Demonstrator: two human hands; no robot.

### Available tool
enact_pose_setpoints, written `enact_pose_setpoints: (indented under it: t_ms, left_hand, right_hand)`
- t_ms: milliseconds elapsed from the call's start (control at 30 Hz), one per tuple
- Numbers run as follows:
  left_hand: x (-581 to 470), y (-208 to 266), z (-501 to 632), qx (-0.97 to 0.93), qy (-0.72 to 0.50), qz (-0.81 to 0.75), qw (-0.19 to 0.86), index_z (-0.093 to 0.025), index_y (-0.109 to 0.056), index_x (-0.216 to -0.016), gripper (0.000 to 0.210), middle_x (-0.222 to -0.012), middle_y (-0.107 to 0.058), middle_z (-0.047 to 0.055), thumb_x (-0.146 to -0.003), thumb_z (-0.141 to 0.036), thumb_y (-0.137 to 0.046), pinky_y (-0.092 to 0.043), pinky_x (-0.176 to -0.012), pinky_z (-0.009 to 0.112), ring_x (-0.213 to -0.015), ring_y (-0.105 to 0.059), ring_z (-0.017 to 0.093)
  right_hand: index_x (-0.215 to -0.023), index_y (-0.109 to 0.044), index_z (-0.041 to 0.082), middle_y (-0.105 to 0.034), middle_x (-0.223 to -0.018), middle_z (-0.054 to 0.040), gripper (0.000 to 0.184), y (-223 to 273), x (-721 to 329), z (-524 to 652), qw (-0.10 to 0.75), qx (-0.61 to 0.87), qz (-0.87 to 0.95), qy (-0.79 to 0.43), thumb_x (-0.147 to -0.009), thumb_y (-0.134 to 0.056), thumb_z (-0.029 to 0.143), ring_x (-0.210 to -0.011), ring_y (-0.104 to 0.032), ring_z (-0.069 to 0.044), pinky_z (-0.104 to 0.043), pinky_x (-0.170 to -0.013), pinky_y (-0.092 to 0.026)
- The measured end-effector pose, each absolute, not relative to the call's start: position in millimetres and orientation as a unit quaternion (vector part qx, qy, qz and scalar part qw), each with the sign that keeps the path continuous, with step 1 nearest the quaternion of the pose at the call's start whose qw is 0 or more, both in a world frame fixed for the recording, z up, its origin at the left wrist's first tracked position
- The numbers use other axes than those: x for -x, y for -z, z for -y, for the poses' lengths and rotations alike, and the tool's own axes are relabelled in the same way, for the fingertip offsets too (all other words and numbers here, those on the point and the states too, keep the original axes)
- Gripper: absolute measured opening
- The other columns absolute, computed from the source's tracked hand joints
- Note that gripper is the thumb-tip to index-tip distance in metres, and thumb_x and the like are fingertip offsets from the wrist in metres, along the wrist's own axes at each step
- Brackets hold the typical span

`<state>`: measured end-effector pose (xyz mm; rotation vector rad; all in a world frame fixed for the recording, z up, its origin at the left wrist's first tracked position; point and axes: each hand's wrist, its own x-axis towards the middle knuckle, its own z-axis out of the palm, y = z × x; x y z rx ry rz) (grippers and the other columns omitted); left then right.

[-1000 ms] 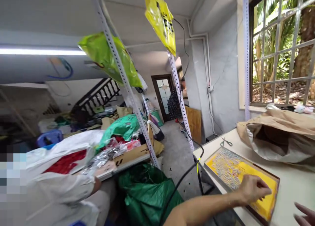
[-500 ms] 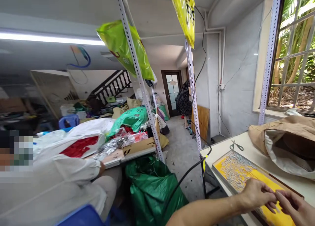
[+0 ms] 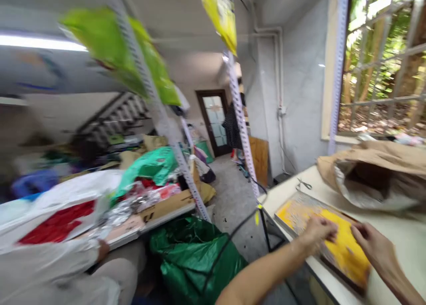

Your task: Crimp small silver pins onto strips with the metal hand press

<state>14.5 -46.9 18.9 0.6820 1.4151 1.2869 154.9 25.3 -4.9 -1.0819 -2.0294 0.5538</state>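
Observation:
My left hand (image 3: 318, 232) is over the shallow tray (image 3: 342, 276) on the table at right. Its fingers are curled together and blurred, so I cannot make out anything in them. To its right, my right hand (image 3: 372, 245) has thumb and fingers drawn together above the tray's right side; whatever they hold is hidden or too small. A gap separates the two hands. Yellow lining (image 3: 346, 243) covers the tray's bottom, and a heap of small grey pieces (image 3: 296, 209) lies at its far left end.
Scissors (image 3: 303, 184) lie behind the tray. A brown paper sack (image 3: 396, 163) gapes at the table's right. A green bag (image 3: 196, 252) stands on the floor. At left, a person in a pale sleeve (image 3: 49, 265) sits by a heaped table. Another person (image 3: 233, 127) is near the door.
My hands have moved apart, from almost touching to a clear gap over the yellow lining. The view has swung right, shifting the surroundings leftward.

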Motion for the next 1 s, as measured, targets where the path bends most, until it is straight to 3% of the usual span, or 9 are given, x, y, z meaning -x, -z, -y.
enact_pose_setpoints:
  t_ms: [67,200,267,400,500,600,733,1000]
  left_hand:
    - [-19,-32,56,-0.324,-0.531,-0.622,0.476,-0.009,-0.059,-0.061,0.017,-0.052,-0.051,-0.004,-0.073,-0.018,-0.069,-0.044,-0.054,0.019,-0.048,-0.047,0.005]
    - [-30,-36,66,-0.381,-0.482,-0.629,0.477,-0.008,-0.065,-0.081,0.013,-0.057,-0.056,-0.004,-0.072,-0.016,-0.068,-0.042,-0.048,0.015,-0.049,-0.048,0.005]
    - [-44,-29,71,-0.408,-0.448,-0.607,0.514,-0.008,-0.066,-0.085,0.018,-0.060,-0.059,-0.002,-0.070,-0.018,-0.069,-0.043,-0.048,0.015,-0.050,-0.050,0.005]
    - [-89,-14,86,-0.434,-0.376,-0.568,0.590,-0.008,-0.065,-0.078,0.014,-0.060,-0.059,-0.002,-0.068,-0.017,-0.070,-0.043,-0.046,0.014,-0.050,-0.052,0.005]
    - [-126,-3,86,-0.446,-0.319,-0.556,0.624,-0.008,-0.063,-0.074,0.010,-0.059,-0.060,-0.001,-0.068,-0.014,-0.068,-0.041,-0.044,0.015,-0.046,-0.050,0.004]
    - [-156,9,78,-0.468,-0.279,-0.552,0.631,-0.008,-0.064,-0.074,0.007,-0.056,-0.059,-0.002,-0.069,-0.012,-0.066,-0.039,-0.044,0.015,-0.043,-0.048,0.004]
    - [-182,24,69,-0.504,-0.237,-0.551,0.621,-0.009,-0.066,-0.075,0.007,-0.049,-0.054,-0.005,-0.073,-0.015,-0.065,-0.035,-0.042,0.015,-0.041,-0.045,0.004]
    - [-197,36,62,-0.535,-0.111,-0.599,0.586,-0.011,-0.061,-0.058,0.022,-0.038,-0.042,-0.007,-0.073,-0.026,-0.066,-0.023,-0.037,0.017,-0.035,-0.034,0.004]
  right_hand:
    - [-0.068,-0.066,0.021,-0.066,-0.064,-0.0066,0.032,-20,-165,-9,0.324,0.393,0.839,-0.194,-0.080,-0.045,0.042,-0.057,-0.062,-0.021,-0.030,-0.053,-0.049]
    - [-0.102,-0.067,0.017,-0.066,-0.099,-0.0110,0.032,-42,-216,13,0.309,0.413,0.841,-0.161,-0.088,-0.042,0.032,-0.083,-0.064,-0.021,-0.033,-0.076,-0.050]
    - [-0.109,-0.064,0.018,-0.064,-0.098,-0.0097,0.033,-41,-257,33,0.298,0.424,0.842,-0.148,-0.091,-0.041,0.032,-0.079,-0.063,-0.018,-0.032,-0.075,-0.050]
    - [-0.104,-0.065,0.021,-0.062,-0.088,-0.0069,0.035,-19,-343,88,0.222,0.483,0.841,-0.103,-0.095,-0.034,0.036,-0.073,-0.063,-0.017,-0.028,-0.065,-0.050]
    - [-0.109,-0.061,0.022,-0.061,-0.095,-0.0070,0.036,9,-390,120,0.162,0.541,0.823,-0.055,-0.096,-0.030,0.033,-0.072,-0.062,-0.016,-0.027,-0.057,-0.049]
    - [-0.116,-0.056,0.022,-0.061,-0.103,-0.0082,0.032,29,-413,135,0.119,0.583,0.803,-0.018,-0.093,-0.034,0.027,-0.077,-0.062,-0.018,-0.030,-0.063,-0.050]
    - [-0.111,-0.055,0.021,-0.061,-0.092,-0.0069,0.026,34,-415,139,0.102,0.588,0.802,-0.023,-0.092,-0.036,0.021,-0.078,-0.060,-0.018,-0.029,-0.062,-0.047]
    - [-0.078,-0.053,0.018,-0.056,-0.080,-0.0035,0.023,30,-407,138,0.047,0.606,0.792,-0.049,-0.085,-0.039,0.002,-0.071,-0.054,-0.015,-0.025,-0.059,-0.035]
